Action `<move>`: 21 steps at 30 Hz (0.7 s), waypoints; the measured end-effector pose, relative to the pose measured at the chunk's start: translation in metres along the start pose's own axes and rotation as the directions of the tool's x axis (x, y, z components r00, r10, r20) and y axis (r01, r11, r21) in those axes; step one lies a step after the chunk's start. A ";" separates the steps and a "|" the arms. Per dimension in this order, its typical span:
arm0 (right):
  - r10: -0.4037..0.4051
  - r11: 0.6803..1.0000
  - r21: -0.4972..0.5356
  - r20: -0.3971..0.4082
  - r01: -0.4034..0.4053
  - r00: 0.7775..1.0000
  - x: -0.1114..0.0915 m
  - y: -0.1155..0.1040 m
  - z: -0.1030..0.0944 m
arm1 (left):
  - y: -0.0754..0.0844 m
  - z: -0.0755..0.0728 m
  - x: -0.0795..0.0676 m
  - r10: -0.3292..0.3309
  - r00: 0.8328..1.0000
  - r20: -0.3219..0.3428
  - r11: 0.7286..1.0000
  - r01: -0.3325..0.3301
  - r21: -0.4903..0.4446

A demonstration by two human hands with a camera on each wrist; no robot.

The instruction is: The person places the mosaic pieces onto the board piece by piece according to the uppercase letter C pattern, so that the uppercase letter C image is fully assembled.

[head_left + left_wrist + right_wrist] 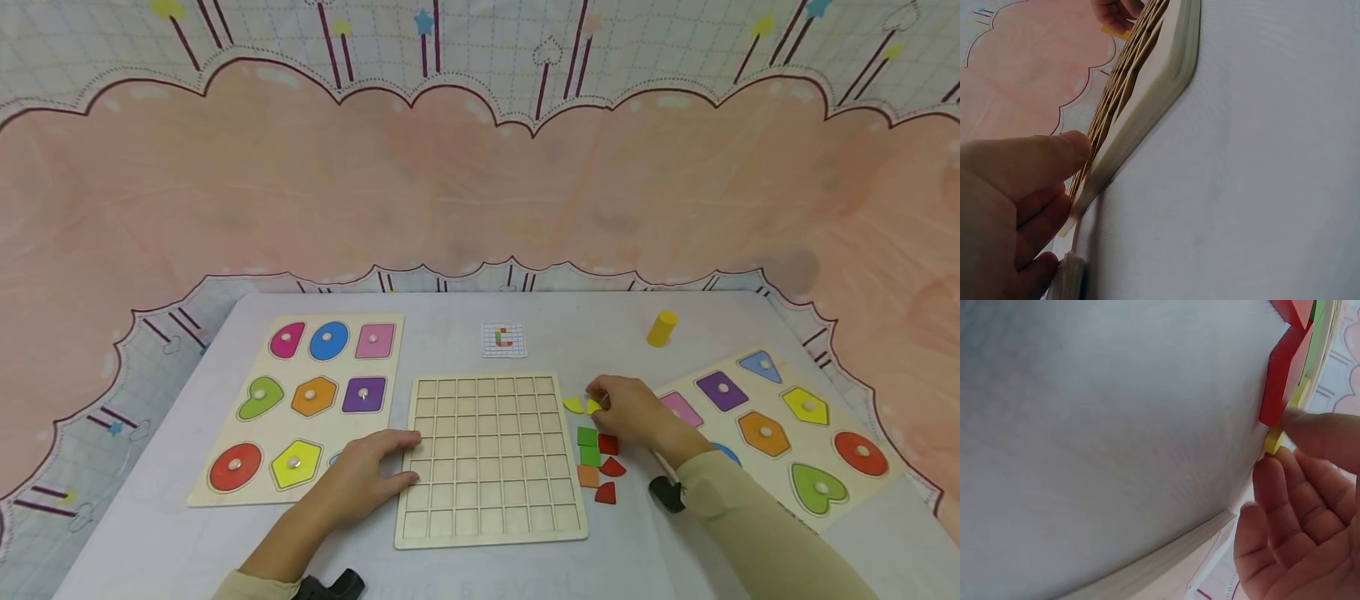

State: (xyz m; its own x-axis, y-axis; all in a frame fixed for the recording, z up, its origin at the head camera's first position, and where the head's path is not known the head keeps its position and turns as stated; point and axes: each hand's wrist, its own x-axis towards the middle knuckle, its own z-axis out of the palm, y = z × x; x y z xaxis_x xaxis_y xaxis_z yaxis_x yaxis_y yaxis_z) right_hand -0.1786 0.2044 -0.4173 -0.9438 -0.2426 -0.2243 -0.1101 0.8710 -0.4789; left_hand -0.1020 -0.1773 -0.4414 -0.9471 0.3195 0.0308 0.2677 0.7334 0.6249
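Note:
A wooden grid board (487,458) with square cells lies flat on the table. My left hand (367,475) rests its fingertips and thumb against the board's left edge, and the left wrist view shows the thumb (1054,156) at the rim. Just past the board's right side, my right hand (630,412) pinches a small flat yellow piece (1274,439) between thumb and finger, low at the tabletop. Another yellow piece (573,405) lies beside it. Below are green squares (587,436), a red square (608,444), an orange square (588,476) and red wedge pieces (606,493).
Knobbed shape puzzle boards lie on the left (255,425) and right (810,492), the right one partly behind my forearm. A small pattern card (504,341) lies behind the grid board. A yellow cylinder (662,329) stands at the back right.

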 end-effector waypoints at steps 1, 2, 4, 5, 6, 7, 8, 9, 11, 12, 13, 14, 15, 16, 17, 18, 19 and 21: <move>0.003 1.000 -0.002 -0.001 -0.003 1.000 0.000 0.000 0.000 | 0.000 0.000 0.000 0.000 1.000 0.001 1.000 0.000 0.000; 0.002 1.000 -0.004 -0.002 -0.002 1.000 0.000 -0.001 0.000 | 0.000 0.000 0.000 0.000 1.000 0.001 1.000 0.000 0.002; 0.001 1.000 -0.010 -0.005 -0.001 1.000 -0.001 -0.001 0.000 | -0.001 0.001 0.000 0.000 1.000 -0.001 1.000 0.000 0.011; 0.006 1.000 -0.010 -0.005 -0.006 1.000 -0.001 -0.001 0.000 | -0.001 0.001 0.000 0.002 1.000 -0.001 1.000 -0.002 0.012; 0.008 1.000 -0.012 -0.007 -0.008 1.000 -0.001 -0.001 0.000 | -0.001 0.001 0.000 0.002 1.000 -0.002 1.000 -0.002 0.014; 0.009 1.000 -0.013 -0.008 -0.009 1.000 -0.001 -0.001 0.000 | -0.001 0.001 0.000 0.003 1.000 -0.003 1.000 -0.003 0.014; 0.013 1.000 -0.010 -0.009 -0.013 1.000 -0.002 0.000 0.000 | -0.001 0.001 0.000 0.003 1.000 -0.003 1.000 -0.002 0.016; 0.014 1.000 -0.010 -0.010 -0.015 1.000 -0.002 0.000 0.000 | -0.001 0.001 0.000 0.003 1.000 -0.004 1.000 -0.003 0.014; 0.017 1.000 -0.003 -0.012 -0.017 1.000 -0.003 0.000 -0.001 | 0.000 0.000 0.000 -0.002 1.000 -0.002 1.000 0.002 0.004; 0.016 1.000 0.004 -0.015 -0.016 1.000 -0.003 0.000 -0.001 | 0.000 0.000 -0.001 -0.003 1.000 -0.002 1.000 0.003 0.002; 0.014 1.000 0.012 -0.017 -0.013 1.000 -0.003 0.000 -0.001 | 0.000 0.000 -0.001 -0.004 1.000 -0.001 1.000 0.004 -0.002; 0.015 1.000 0.022 -0.022 -0.014 1.000 -0.004 -0.001 -0.002 | 0.000 0.000 -0.001 -0.005 1.000 0.000 1.000 0.005 -0.005; 0.011 0.999 0.031 -0.029 -0.010 1.000 -0.004 -0.001 -0.002 | 0.000 0.000 -0.001 0.000 1.000 -0.001 1.000 0.000 -0.007; 0.005 0.999 0.043 -0.035 -0.003 0.999 -0.005 -0.003 -0.003 | 0.000 0.000 -0.001 0.000 1.000 -0.002 1.000 0.000 -0.009; -0.005 0.998 0.057 -0.042 0.007 0.999 -0.006 -0.005 -0.004 | -0.001 0.000 -0.001 0.001 1.000 -0.002 1.000 -0.001 -0.010; -0.011 0.997 0.074 -0.050 0.015 0.999 -0.006 -0.007 -0.004 | -0.001 0.000 -0.001 0.004 1.000 -0.004 1.000 -0.005 -0.008; -0.022 0.996 0.083 -0.058 0.026 0.998 -0.006 -0.010 -0.005 | -0.001 0.000 -0.001 0.007 1.000 -0.005 1.000 -0.007 -0.010; -0.052 0.993 0.102 -0.070 0.059 0.996 -0.008 -0.016 -0.005 | 0.000 -0.001 -0.001 0.013 1.000 -0.007 1.000 -0.013 -0.010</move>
State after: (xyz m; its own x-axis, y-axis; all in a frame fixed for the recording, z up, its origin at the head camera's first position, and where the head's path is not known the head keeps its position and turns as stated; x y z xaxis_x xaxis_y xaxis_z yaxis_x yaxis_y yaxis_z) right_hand -0.1712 0.1942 -0.4038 -0.9562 -0.2571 -0.1396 -0.1331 0.8073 -0.5750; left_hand -0.1009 -0.1783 -0.4412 -0.9448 0.3245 0.0442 0.2779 0.7229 0.6326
